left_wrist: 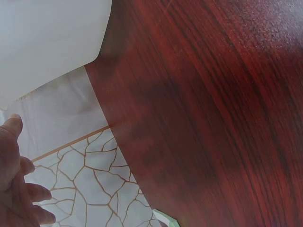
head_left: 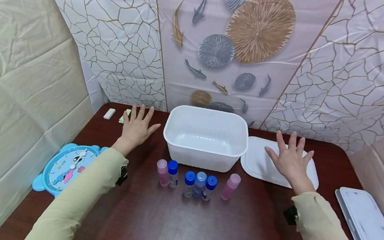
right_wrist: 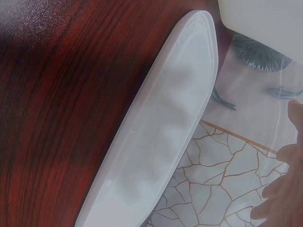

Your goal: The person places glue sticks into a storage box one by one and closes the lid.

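My left hand (head_left: 136,128), fingers spread and holding nothing, hovers left of a white plastic tub (head_left: 206,157). Its fingertips overlap a pale green piece (head_left: 121,120) near the table's back edge in the head view. On the other side, my right hand (head_left: 291,161) is spread above a white lid (head_left: 260,160); its shadow falls on the lid (right_wrist: 156,123) in the right wrist view. Several small bottles stand in front of the tub: pink ones (head_left: 230,187) at either end, and blue-capped clear ones (head_left: 189,184) between them.
A blue toy-like clock (head_left: 50,174) lies at the left, partly behind the left sleeve. A small white block (head_left: 109,113) sits at the back left corner. At the right edge lies a white flat case (head_left: 371,227). Patterned cloth (head_left: 126,45) hangs behind the dark red table (head_left: 182,226).
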Tool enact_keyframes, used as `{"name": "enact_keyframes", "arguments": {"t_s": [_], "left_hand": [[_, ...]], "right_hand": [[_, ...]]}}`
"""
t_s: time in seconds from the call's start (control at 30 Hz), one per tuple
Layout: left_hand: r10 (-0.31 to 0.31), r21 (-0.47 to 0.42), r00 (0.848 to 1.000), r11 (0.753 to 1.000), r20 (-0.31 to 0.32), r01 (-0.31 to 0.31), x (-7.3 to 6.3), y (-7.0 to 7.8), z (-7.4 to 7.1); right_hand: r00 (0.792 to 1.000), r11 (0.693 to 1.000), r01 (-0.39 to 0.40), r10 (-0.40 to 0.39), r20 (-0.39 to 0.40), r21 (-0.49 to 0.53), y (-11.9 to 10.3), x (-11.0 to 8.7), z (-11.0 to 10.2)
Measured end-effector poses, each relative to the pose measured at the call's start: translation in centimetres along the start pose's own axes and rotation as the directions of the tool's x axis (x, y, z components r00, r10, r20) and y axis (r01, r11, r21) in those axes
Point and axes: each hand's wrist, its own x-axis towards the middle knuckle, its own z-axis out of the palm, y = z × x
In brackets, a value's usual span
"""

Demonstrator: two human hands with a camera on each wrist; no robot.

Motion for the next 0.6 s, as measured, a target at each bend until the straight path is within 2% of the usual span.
{"name": "enact_keyframes", "arguments": {"t_s": [0.2,0.3,0.37,0.4,0.43,0.47,0.5,0.57,0.6], "left_hand": [[-0.002,-0.011,1.000,1.000,0.000,0.002,0.0,-0.1,-0.1],[-0.004,-0.043,1.000,0.999,-0.001,0.004,0.0,-0.1,-0.2],[0.007,-0.128,1.000,0.992,-0.010,-0.008,0.1,-0.1,-0.3],[0.016,-0.208,1.000,0.978,-0.012,-0.018,0.1,-0.1,-0.3],[0.024,-0.301,1.000,0.953,-0.006,-0.025,0.0,-0.1,-0.4],[0.039,-0.419,0.999,0.907,0.005,-0.034,0.0,-0.1,-0.4],[0.056,-0.543,0.998,0.839,0.019,-0.036,0.0,0.0,-0.5],[0.099,-0.758,0.994,0.651,0.057,-0.021,0.0,0.1,-0.7],[0.118,-0.834,0.990,0.552,0.081,0.002,-0.1,0.2,-0.8]], "right_hand": [[1.000,1.000,-0.001,0.001,0.012,0.001,0.2,0.1,0.1],[1.000,0.999,0.017,-0.016,-0.023,0.030,0.3,-0.1,-0.2],[0.992,0.994,0.062,-0.051,-0.114,0.094,0.2,-0.5,-0.3],[0.981,0.985,0.098,-0.072,-0.178,0.141,0.1,-0.8,-0.4],[0.967,0.971,0.136,-0.087,-0.241,0.195,-0.1,-1.2,-0.6],[0.950,0.950,0.180,-0.100,-0.297,0.256,-0.3,-1.5,-0.7],[0.934,0.915,0.236,-0.120,-0.337,0.328,-0.6,-1.9,-0.9],[0.921,0.804,0.340,-0.180,-0.346,0.488,-1.2,-2.9,-1.1],[0.921,0.739,0.373,-0.223,-0.319,0.561,-1.5,-3.4,-1.2]]}}
